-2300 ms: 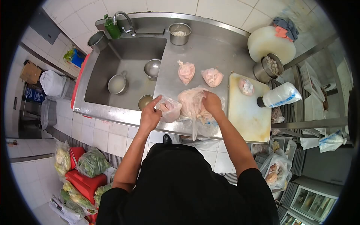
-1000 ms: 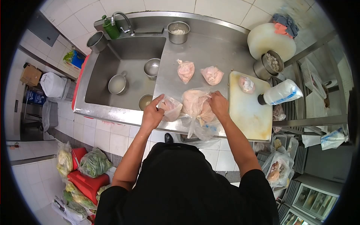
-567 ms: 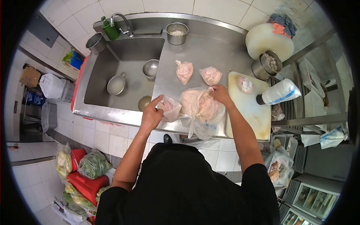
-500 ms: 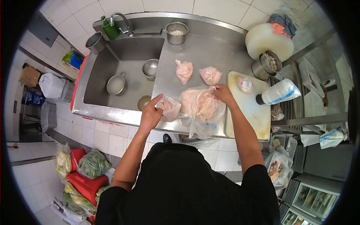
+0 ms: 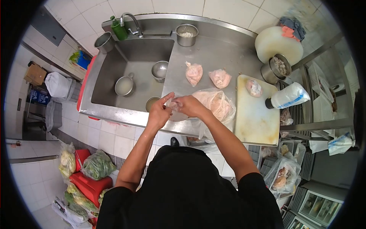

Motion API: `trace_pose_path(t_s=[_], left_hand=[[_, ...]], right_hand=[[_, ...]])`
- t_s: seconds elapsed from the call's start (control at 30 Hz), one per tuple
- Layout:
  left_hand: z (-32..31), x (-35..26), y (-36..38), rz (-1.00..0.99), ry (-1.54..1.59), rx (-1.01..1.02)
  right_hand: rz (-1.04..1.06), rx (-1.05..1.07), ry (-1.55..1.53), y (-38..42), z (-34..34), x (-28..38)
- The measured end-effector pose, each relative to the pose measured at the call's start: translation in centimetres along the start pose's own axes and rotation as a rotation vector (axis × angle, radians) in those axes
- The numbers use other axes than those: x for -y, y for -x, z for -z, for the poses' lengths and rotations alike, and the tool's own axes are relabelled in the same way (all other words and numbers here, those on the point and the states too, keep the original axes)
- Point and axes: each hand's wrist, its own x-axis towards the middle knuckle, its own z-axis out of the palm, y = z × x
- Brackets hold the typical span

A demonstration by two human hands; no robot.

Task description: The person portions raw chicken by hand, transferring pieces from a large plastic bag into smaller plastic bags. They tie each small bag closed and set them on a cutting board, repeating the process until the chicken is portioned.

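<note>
My left hand (image 5: pixel 159 113) grips one side of a small clear plastic bag (image 5: pixel 178 116) of pale pink meat, over the counter's front edge. From the other side, my right hand (image 5: pixel 192 107) pinches the bag's top, and both hands partly hide it. Just right of them lies a large clear bag (image 5: pixel 221 105) of pink meat, its loose plastic hanging past the edge. Behind sit two small knotted bags of meat, a left one (image 5: pixel 194 74) and a right one (image 5: pixel 220 78). Another small bag (image 5: pixel 253 87) rests on the white cutting board (image 5: pixel 257 122).
On the left is a steel sink (image 5: pixel 114 101) with metal bowls in it. A steel pot (image 5: pixel 187 41) stands at the back, and stacked pots (image 5: pixel 268 72) stand right. A roll of plastic bags (image 5: pixel 288 96) lies across the board's right edge.
My right hand has left the large bag and moved left to the small bag beside my left hand. The view has shifted slightly.
</note>
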Motion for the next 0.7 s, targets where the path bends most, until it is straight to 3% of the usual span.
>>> trace_pose_path(t_s=[0.07,0.1,0.23,0.33,0.5,0.53,0.6,0.63,0.67,0.7], left_hand=[[0.6,-0.2,0.4,-0.040,0.043,-0.004],[0.7,-0.3,0.6,-0.039,0.048,-0.008],[1.0,-0.7,1.3,-0.054,-0.097,-0.035],[0.7,-0.8,1.5,-0.054,-0.131,-0.055],[1.0,0.9,-0.7,-0.231,-0.070,-0.192],[1.5,1.2,-0.8,-0.221,-0.070,-0.184],[2.5,0.8,-2.3,-0.496,-0.268,-0.175],[2.6,-2.5,-0.7,-0.296,-0.322,0.007],[1.9,-2.7,-1.1,-0.302,-0.322,0.004],[1.2,-2.5,-1.3,-0.405,-0.514,0.041]], right_hand=[[-0.055,0.084,0.735,0.2,0.0,3.4],[-0.156,0.134,0.813,0.0,0.7,4.6],[-0.173,0.176,0.938,0.7,2.2,6.5],[-0.082,0.033,0.905,2.0,1.4,7.1],[-0.073,-0.150,0.967,2.3,1.0,4.8],[-0.083,-0.143,0.961,2.6,1.2,4.1],[-0.147,0.032,0.955,2.3,3.0,3.1],[-0.142,0.024,0.961,2.0,3.5,2.4],[-0.063,-0.001,0.932,1.8,3.7,1.7],[0.013,-0.019,0.897,1.9,3.6,1.2]])
